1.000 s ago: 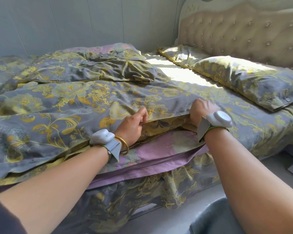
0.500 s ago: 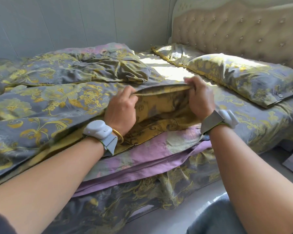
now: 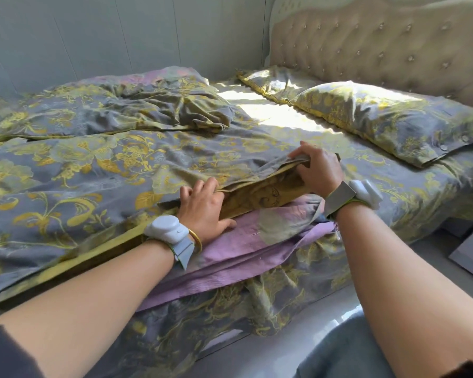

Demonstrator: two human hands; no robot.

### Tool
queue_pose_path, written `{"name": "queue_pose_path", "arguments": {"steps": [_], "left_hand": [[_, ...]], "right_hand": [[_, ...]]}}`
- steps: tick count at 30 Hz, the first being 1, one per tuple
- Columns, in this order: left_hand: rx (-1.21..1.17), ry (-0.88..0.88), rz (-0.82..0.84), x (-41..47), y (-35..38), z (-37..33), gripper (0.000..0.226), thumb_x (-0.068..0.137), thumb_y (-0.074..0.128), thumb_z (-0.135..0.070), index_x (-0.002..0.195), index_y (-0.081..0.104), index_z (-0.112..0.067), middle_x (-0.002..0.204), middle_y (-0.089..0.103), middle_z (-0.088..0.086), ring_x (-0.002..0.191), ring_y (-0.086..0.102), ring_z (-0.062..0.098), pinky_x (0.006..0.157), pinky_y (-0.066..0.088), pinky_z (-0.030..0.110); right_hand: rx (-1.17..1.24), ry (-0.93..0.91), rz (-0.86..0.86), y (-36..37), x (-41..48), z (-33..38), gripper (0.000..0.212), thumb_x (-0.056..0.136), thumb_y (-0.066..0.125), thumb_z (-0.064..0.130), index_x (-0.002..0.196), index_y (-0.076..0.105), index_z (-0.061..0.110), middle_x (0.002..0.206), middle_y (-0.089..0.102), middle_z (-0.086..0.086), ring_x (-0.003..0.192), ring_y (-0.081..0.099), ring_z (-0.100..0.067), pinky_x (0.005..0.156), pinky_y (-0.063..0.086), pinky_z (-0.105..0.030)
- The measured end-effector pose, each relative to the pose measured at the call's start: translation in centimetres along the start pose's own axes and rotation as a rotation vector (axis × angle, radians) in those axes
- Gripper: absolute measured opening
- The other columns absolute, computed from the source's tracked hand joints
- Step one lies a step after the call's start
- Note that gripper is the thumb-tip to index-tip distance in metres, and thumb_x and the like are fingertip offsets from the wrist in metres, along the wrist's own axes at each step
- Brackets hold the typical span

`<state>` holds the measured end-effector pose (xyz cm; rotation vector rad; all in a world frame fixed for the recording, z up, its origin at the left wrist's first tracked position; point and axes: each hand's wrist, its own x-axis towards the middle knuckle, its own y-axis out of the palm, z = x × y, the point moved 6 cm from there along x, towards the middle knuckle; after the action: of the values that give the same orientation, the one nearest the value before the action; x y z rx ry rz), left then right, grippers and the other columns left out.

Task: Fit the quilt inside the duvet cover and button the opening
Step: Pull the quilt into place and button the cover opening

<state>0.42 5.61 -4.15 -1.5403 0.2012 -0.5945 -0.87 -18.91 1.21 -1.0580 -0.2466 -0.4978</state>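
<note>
The grey duvet cover (image 3: 99,170) with yellow flowers lies spread across the bed. Its opening faces me at the near edge and shows the yellow lining (image 3: 260,197). A purple quilt (image 3: 251,241) sticks out of the opening and hangs over the bed's side. My right hand (image 3: 318,166) pinches the upper hem of the opening and holds it raised. My left hand (image 3: 205,211) rests at the left end of the opening, its fingers spread on the cover's hem and its thumb on the quilt. No buttons are visible along the opening.
Two pillows (image 3: 388,118) in the same fabric lie at the right by the tufted beige headboard (image 3: 380,47). A bunched part of the cover (image 3: 148,105) lies at the back by the wall. The bed skirt (image 3: 230,309) hangs down to a grey floor (image 3: 257,356).
The raised flap of the opening has come down lower. My left hand has let go of the hem and lies flat at its left end. My right hand still holds the hem.
</note>
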Motion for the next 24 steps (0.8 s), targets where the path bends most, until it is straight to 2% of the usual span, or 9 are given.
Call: {"name": "queue_pose_path", "arguments": {"steps": [2,4,6,8,11,14,16,20,24], "left_hand": [[-0.275,-0.052,-0.014,0.9,-1.2,1.3,0.037,0.082,0.062,-0.048,0.106,0.065,-0.019,0.114,0.050,-0.001,0.110,0.050,0.022,0.092,0.038,0.040],[-0.578,-0.114,-0.025,1.7,-2.5,3.2,0.019,0.089,0.060,-0.021,0.104,0.071,-0.024,0.107,0.062,-0.004,0.099,0.059,0.019,0.083,0.041,0.028],[-0.717,-0.165,-0.036,2.4,-3.6,4.6,0.031,0.088,0.058,-0.005,0.102,0.074,-0.028,0.107,0.069,-0.006,0.095,0.062,0.014,0.081,0.043,0.022],[-0.683,-0.161,-0.059,2.9,-4.6,5.2,0.038,0.088,0.055,0.000,0.103,0.074,-0.028,0.107,0.068,-0.007,0.089,0.059,0.014,0.075,0.042,0.021],[-0.556,-0.133,-0.131,3.4,-5.8,5.7,0.042,0.089,0.049,0.005,0.107,0.073,-0.025,0.107,0.064,-0.005,0.086,0.053,0.016,0.073,0.039,0.021],[-0.454,-0.074,-0.163,3.8,-6.6,5.9,0.043,0.088,0.049,0.004,0.112,0.070,-0.024,0.113,0.064,-0.003,0.099,0.058,0.024,0.085,0.049,0.032],[-0.380,-0.044,-0.163,3.8,-7.0,5.9,0.042,0.086,0.049,0.003,0.115,0.069,-0.020,0.117,0.063,-0.001,0.107,0.057,0.027,0.092,0.048,0.038],[-0.288,-0.003,-0.141,4.0,-7.5,5.9,0.040,0.086,0.050,-0.001,0.120,0.065,-0.017,0.124,0.060,0.002,0.114,0.055,0.030,0.096,0.046,0.041],[-0.178,0.025,-0.034,3.2,-6.3,4.4,0.036,0.088,0.058,-0.020,0.124,0.060,-0.018,0.126,0.056,0.003,0.118,0.051,0.028,0.100,0.041,0.042]], "right_hand": [[0.015,0.002,-0.019,0.0,0.3,0.1,0.033,0.086,0.058,0.009,0.113,0.068,0.024,0.147,0.050,0.000,0.126,0.054,-0.026,0.094,0.045,-0.035],[0.033,-0.009,-0.034,0.1,0.7,0.4,0.031,0.086,0.058,0.013,0.113,0.067,0.026,0.144,0.052,0.000,0.124,0.054,-0.028,0.095,0.045,-0.037],[0.069,0.006,-0.071,-0.1,0.8,0.6,0.027,0.087,0.057,0.018,0.110,0.068,0.027,0.129,0.064,-0.003,0.116,0.058,-0.029,0.093,0.049,-0.038],[0.116,0.040,-0.136,-0.5,0.9,0.8,0.025,0.086,0.056,0.020,0.106,0.068,0.026,0.112,0.070,-0.005,0.105,0.062,-0.029,0.087,0.051,-0.038],[0.143,0.057,-0.192,-0.6,0.8,1.3,0.023,0.084,0.056,0.021,0.104,0.068,0.026,0.104,0.072,-0.002,0.098,0.064,-0.028,0.083,0.052,-0.038],[0.156,0.059,-0.229,-0.7,0.6,1.6,0.023,0.084,0.057,0.019,0.103,0.067,0.026,0.103,0.072,-0.001,0.097,0.064,-0.027,0.082,0.052,-0.037],[0.177,0.070,-0.245,-0.7,0.6,1.5,0.023,0.083,0.058,0.017,0.103,0.066,0.024,0.103,0.072,-0.002,0.097,0.065,-0.027,0.081,0.052,-0.036],[0.175,0.067,-0.264,-0.9,0.2,1.6,0.023,0.083,0.059,0.016,0.104,0.064,0.023,0.106,0.070,-0.002,0.098,0.063,-0.027,0.079,0.051,-0.035],[0.175,0.061,-0.351,-1.4,-0.8,1.8,0.021,0.081,0.061,0.013,0.101,0.059,0.017,0.107,0.058,-0.002,0.093,0.059,-0.023,0.072,0.041,-0.030]]}}
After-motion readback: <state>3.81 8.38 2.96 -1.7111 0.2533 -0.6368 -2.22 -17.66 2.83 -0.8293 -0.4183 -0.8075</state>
